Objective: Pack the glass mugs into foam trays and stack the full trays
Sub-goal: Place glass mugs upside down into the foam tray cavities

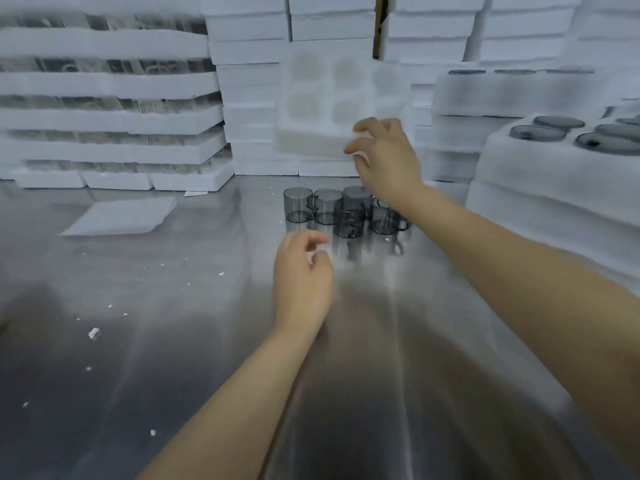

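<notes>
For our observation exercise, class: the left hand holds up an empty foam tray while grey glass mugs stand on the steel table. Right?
Wrong hand. The head view shows the right hand holding up the empty foam tray; the left hand hovers with nothing in it. The grey glass mugs do stand on the steel table.

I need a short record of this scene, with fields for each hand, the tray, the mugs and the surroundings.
right hand: grips the foam tray at its near edge
foam tray: held in the air, pockets empty, blurred
left hand: holds nothing, fingers loosely curled
mugs: grouped upright on the table
right side: stacked trays with mugs inside
left side: foam sheet lying flat
</notes>
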Tool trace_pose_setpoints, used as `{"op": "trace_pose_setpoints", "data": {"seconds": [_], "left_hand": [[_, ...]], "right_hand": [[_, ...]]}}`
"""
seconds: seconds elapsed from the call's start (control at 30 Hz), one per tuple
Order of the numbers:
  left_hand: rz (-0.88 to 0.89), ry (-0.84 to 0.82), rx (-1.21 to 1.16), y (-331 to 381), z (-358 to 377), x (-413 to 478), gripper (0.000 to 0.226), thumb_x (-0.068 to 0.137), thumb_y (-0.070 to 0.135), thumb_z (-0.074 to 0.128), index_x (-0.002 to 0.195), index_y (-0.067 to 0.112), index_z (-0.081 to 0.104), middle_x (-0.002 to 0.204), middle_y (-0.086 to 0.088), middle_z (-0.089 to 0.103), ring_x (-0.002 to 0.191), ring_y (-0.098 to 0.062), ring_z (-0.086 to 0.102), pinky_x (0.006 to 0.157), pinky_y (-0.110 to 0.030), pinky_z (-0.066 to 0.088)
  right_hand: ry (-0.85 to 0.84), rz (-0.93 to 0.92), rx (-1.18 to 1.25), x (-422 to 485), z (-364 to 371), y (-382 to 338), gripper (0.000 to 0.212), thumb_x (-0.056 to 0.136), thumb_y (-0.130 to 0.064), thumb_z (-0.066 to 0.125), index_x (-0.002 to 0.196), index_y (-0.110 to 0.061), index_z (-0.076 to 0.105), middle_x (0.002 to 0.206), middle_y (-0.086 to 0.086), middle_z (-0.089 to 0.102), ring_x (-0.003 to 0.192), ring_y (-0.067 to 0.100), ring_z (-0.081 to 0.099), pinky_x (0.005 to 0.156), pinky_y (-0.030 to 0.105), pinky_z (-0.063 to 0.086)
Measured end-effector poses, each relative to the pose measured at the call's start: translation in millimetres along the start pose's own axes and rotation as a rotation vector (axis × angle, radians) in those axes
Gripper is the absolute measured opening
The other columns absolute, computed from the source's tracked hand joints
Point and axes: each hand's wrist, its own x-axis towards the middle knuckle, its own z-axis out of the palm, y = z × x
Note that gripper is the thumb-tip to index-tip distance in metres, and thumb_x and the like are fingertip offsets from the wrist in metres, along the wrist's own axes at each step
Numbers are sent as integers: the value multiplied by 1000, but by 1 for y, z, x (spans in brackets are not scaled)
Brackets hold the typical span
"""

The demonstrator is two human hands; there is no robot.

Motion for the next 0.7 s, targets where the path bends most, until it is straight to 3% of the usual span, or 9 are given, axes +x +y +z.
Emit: {"op": "trace_pose_setpoints", "data": {"seconds": [0.13,0.2,0.27,0.33,0.4,0.47,0.57,0.63,0.7], "left_hand": [[-321,228,-220,-5,-9,16,28,89,3,40,98,21,59,111,-6,62,107,-29,58,95,-48,46],[-410,301,-330,-4,-20,23,26,89,2,39,89,19,58,97,-8,63,95,-30,60,76,-43,51],[-481,374,-513,-3,-37,26,28,90,-1,39,75,19,51,75,-6,51,69,-24,48,54,-30,36],[-546,380,-567,-4,-55,27,27,91,0,40,70,17,46,71,-6,43,64,-24,40,51,-29,35],[-610,368,-684,-5,-66,26,20,94,7,41,85,11,58,82,-6,51,83,-22,51,72,-24,47],[-638,386,-827,-2,-70,23,24,96,11,41,102,4,63,96,-6,58,100,-18,53,89,-23,45],[-598,229,-727,3,-67,21,24,95,19,43,105,10,63,107,0,61,108,-13,52,83,-18,42],[-589,37,-627,0,-64,21,38,94,24,49,131,13,54,125,-4,55,117,-14,50,87,-26,44],[-550,-121,-520,0,-61,21,48,92,19,56,138,18,44,127,-5,50,111,-18,55,81,-30,48]], "right_hand": [[305,-195,99,-67,-51,-53,16,77,-9,61,77,-18,75,103,-3,68,96,35,54,60,27,33],[334,-303,90,-104,-75,-69,12,74,-10,61,71,-15,72,97,-1,70,86,35,56,56,27,34],[306,-364,83,-136,-95,-72,9,72,-9,61,69,-14,68,98,-1,70,82,33,56,56,28,38],[272,-424,62,-164,-108,-64,7,71,-5,63,71,-11,67,102,-1,71,79,33,58,56,33,44],[149,-503,56,-187,-113,-53,7,73,-3,66,76,-9,68,107,-4,71,79,32,60,53,34,47],[-43,-525,78,-199,-114,-46,14,75,-4,68,87,-11,69,108,-10,70,83,27,62,54,32,50],[-222,-430,136,-199,-113,-42,27,82,-11,64,108,-20,66,107,-15,68,89,17,60,61,33,53],[-188,-377,233,-196,-110,-35,30,89,-21,58,118,-28,62,109,-14,68,88,13,62,70,31,51],[-38,-161,509,-195,-110,-25,31,94,-29,51,124,-35,58,109,-13,69,93,10,64,82,29,49]]}}
